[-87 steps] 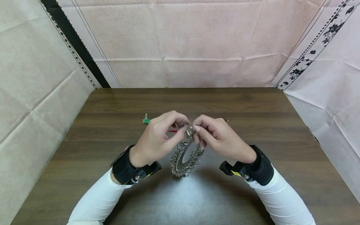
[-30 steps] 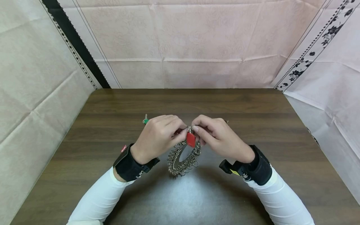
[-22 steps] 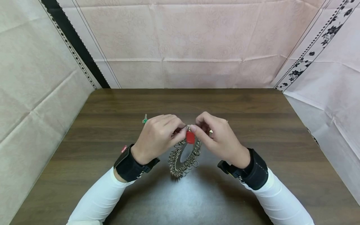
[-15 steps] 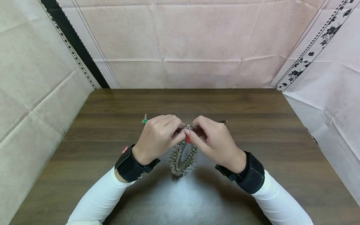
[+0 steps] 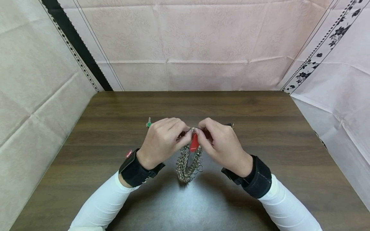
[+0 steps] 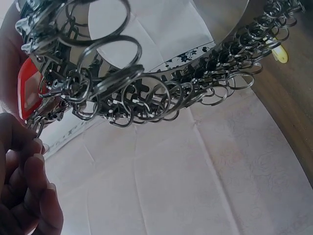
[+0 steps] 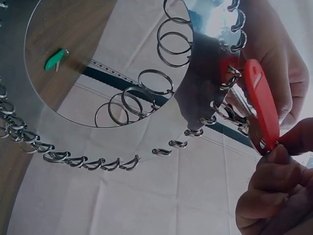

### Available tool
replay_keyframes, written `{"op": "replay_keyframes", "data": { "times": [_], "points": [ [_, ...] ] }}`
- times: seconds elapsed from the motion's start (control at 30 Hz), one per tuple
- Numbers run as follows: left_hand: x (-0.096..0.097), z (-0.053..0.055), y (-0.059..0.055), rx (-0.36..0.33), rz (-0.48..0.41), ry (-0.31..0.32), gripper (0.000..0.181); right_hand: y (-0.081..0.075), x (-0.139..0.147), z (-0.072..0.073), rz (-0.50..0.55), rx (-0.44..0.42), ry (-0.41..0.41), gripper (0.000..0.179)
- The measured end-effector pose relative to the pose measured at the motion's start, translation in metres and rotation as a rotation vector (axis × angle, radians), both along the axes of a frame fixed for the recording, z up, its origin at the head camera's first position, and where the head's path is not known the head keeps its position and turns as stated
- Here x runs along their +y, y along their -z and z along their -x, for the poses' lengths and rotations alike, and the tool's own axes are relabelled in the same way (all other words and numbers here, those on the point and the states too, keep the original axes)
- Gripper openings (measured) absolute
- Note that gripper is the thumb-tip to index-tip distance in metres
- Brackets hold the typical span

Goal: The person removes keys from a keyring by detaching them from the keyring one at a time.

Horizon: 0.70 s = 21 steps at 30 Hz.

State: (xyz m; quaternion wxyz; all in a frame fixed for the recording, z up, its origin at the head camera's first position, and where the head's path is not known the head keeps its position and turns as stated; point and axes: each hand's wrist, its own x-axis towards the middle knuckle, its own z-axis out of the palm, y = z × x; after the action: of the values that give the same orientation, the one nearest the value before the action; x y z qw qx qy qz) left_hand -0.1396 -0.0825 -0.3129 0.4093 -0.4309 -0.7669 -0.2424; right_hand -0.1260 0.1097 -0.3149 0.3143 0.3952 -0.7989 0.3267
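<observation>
A ring-shaped metal plate [image 7: 203, 98], its edge strung with split key rings [image 5: 185, 173], hangs below both hands in the head view. My left hand [image 5: 164, 139] pinches its upper edge between thumb and fingers; in the left wrist view the fingertips [image 6: 36, 147] are at a small ring there. My right hand [image 5: 224, 144] pinches the end of a red key tag [image 5: 194, 143] at that same edge. In the right wrist view the red tag [image 7: 261, 95] stands tilted beside the plate, with silvery metal behind it. The grasped small ring is partly hidden by fingers.
A green-headed key [image 5: 148, 123] lies on the brown wooden table [image 5: 130, 106], left of my left hand. A dark thing with a brassy end [image 5: 230, 125] shows behind the right hand. Something yellow [image 6: 279, 51] lies on the table in the left wrist view. Pale cloth walls surround the table.
The red tag, earlier mostly hidden by my left hand, now hangs between both hands. My right hand shifted slightly left and regrasped at the tag. The plate has turned more edge-on.
</observation>
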Motion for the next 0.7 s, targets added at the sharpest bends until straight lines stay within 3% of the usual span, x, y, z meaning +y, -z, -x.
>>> {"op": "replay_keyframes", "data": {
  "times": [0.37, 0.7],
  "points": [
    [0.0015, 0.0012, 0.0032, -0.017, -0.038, 0.013, 0.01, -0.0014, 0.0024, -0.0011, 0.016, -0.058, -0.018, 0.005],
    [0.0015, 0.001, 0.003, -0.021, -0.104, 0.028, 0.007, -0.0022, 0.0022, -0.0012, 0.056, -0.06, -0.023, 0.004]
  ]
}}
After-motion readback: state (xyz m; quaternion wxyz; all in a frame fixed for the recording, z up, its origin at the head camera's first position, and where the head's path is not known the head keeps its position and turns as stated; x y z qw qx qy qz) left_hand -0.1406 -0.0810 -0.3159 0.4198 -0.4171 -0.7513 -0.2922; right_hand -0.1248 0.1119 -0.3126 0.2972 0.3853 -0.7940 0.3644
